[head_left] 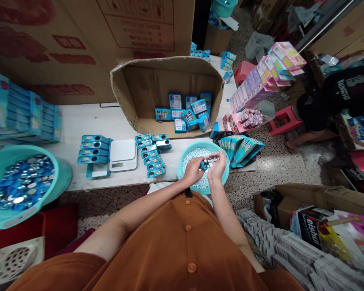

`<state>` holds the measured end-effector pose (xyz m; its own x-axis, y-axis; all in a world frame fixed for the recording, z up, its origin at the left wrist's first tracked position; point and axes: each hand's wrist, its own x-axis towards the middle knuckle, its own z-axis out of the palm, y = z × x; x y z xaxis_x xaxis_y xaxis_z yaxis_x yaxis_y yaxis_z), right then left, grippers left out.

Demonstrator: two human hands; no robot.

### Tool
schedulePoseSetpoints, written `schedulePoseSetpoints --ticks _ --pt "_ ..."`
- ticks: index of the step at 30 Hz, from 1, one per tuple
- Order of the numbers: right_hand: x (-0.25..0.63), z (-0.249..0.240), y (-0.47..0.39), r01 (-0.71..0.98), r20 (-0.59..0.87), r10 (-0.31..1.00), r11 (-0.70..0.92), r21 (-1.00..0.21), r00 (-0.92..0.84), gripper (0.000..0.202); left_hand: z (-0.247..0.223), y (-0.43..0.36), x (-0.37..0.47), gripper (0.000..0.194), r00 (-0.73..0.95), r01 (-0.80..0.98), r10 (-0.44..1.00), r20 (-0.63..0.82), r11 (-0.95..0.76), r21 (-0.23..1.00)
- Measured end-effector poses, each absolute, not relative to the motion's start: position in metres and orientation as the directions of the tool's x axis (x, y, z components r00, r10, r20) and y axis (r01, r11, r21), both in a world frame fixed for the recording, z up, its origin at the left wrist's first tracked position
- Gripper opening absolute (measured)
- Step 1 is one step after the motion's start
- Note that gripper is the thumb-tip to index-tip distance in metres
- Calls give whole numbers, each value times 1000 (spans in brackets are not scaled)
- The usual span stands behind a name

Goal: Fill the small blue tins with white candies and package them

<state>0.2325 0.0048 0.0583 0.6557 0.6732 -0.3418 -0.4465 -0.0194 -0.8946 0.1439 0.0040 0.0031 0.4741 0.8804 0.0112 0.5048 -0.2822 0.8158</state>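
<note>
Over a teal basin (203, 144) filled with small white pellets (190, 155), both my hands are close together. My left hand (194, 171) is wrapped round a small blue box (204, 165), mostly hidden by its fingers. Beside it, my right hand (217, 166) is cupped and holds several white pellets (211, 161) near the box's end. To the left stand small blue boxes with round dark openings (151, 158), in two short columns. A white digital scale (123, 153) sits farther left, next to more blue boxes (94, 145).
A cut-open cardboard box (166, 79) holds several blue packs (189, 115). Flattened blue cartons (242, 147) fan out right of the basin. Another teal basin (62, 171) at left holds blue and silver pieces. Pink boxes (255, 83) stack at right; a person (336, 97) sits beyond.
</note>
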Motion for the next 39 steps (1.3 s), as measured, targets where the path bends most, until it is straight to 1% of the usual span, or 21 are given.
schedulePoseSetpoints --ticks 3,6,9,11,15,20,27,31,34,37,39 --pt "233 60 6 -435 -331 638 8 -900 695 30 4 3 144 42 494 488 869 22 -298 821" --pt "233 62 7 -403 -318 632 -9 -915 707 27 4 3 145 40 502 489 864 35 -317 813" --pt "232 61 6 -420 -337 669 -41 -907 662 33 4 6 145 35 464 510 885 37 -302 805" --pt "231 61 6 -429 -343 673 -42 -902 656 35 4 7 145 33 453 515 891 28 -287 808" --pt "228 61 5 -386 -305 670 -29 -922 677 34 4 6 146 35 463 489 886 -9 -247 836" --pt "225 61 3 -346 -274 685 -34 -938 676 39 2 5 147 38 457 486 890 3 -252 837" --pt "223 61 -1 -368 -283 723 -43 -929 630 49 3 6 146 42 455 502 890 -12 -246 829" --pt "220 58 -2 -357 -283 721 -52 -933 633 52 3 5 145 39 451 533 892 -40 -233 813" --pt "220 54 -3 -343 -288 712 -71 -937 640 53 1 4 145 39 451 517 891 -45 -220 827" --pt "221 51 -6 -258 -250 724 -103 -961 643 54 1 3 145 40 434 475 899 -66 -167 864" --pt "223 49 -10 -128 -173 756 -118 -985 631 54 1 3 145 39 430 459 900 -73 -148 876"
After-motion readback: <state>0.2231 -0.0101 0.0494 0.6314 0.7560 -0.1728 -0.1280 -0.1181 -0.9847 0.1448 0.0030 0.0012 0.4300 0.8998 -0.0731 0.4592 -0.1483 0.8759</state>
